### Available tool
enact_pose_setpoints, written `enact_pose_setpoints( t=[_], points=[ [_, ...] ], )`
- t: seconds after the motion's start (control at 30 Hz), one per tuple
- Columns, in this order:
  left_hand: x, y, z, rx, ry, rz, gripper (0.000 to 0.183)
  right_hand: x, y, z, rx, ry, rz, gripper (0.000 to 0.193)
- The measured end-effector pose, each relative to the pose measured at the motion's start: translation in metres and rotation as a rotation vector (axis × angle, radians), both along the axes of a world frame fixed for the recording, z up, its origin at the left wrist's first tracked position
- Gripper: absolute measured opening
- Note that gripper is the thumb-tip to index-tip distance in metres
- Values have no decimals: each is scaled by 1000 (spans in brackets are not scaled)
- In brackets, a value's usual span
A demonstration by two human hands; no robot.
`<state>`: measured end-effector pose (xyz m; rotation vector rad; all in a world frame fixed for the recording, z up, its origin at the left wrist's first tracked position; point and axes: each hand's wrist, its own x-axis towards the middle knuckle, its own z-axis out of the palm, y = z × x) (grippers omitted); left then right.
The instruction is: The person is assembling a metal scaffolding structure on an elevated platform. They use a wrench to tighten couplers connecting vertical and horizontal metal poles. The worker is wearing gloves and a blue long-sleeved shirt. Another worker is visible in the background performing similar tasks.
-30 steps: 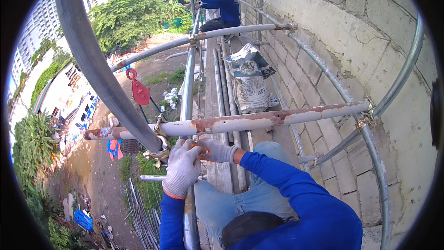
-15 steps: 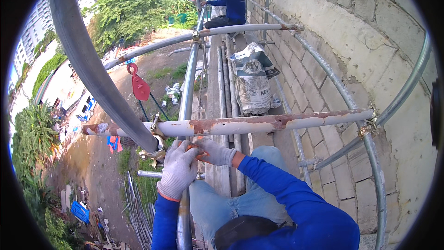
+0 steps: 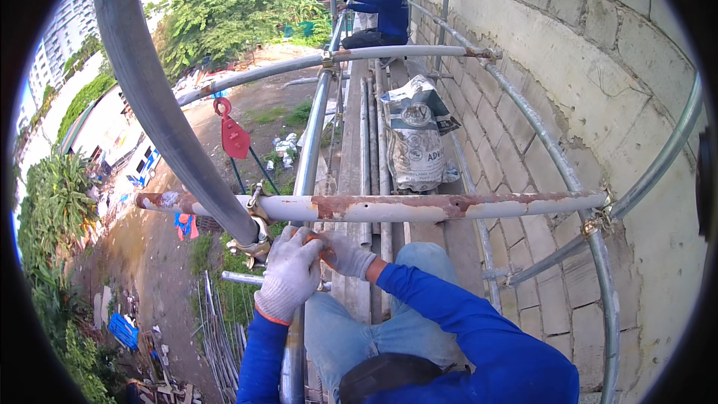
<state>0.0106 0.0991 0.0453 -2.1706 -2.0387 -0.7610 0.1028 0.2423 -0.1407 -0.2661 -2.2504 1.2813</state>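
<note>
My left hand [image 3: 288,273], in a pale knit glove with an orange cuff edge, is closed just below the rusty white crossbar pipe [image 3: 404,208]. Its curled fingers are beside a metal scaffold clamp [image 3: 256,233], where a thick grey pipe [image 3: 153,97] meets the crossbar. My right hand [image 3: 347,254], in a greyer glove, meets the left one with its fingers bent. A bit of orange shows between the hands, but what they hold is hidden. Beneath them runs a long silver pipe [image 3: 309,161].
A cement bag [image 3: 416,138] lies on the plank walkway ahead, beside loose pipes [image 3: 366,131]. A block wall [image 3: 553,269] rises on the right. A red pulley block [image 3: 234,135] hangs over the ground far below on the left. Two people in blue [image 3: 385,11] work farther along the scaffold.
The view has shifted slightly, so the crossbar and bag appear lower. My hands stay together beside the clamp, with the right fingers slightly lower and less orange showing.
</note>
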Motion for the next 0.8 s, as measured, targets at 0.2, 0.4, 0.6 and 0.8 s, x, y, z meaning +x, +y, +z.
enact_pose_setpoints(
  t=[0.2, 0.4, 0.6, 0.8],
  points=[
    [3, 2, 2, -4, -6, -15, 25, 22, -127, 27, -941, 97, -63, 43],
    [9, 6, 5, 49, -57, -4, 17, 61, -159, 95, -1954, 176, 250, 42],
    [15, 4, 10, 29, -62, 22, 16, 36, -169, 51, -1903, 272, 149, 42],
    [10, 5, 6, 39, -132, 33, 11, 57, -99, -3, -757, -18, -88, 48]
  ],
)
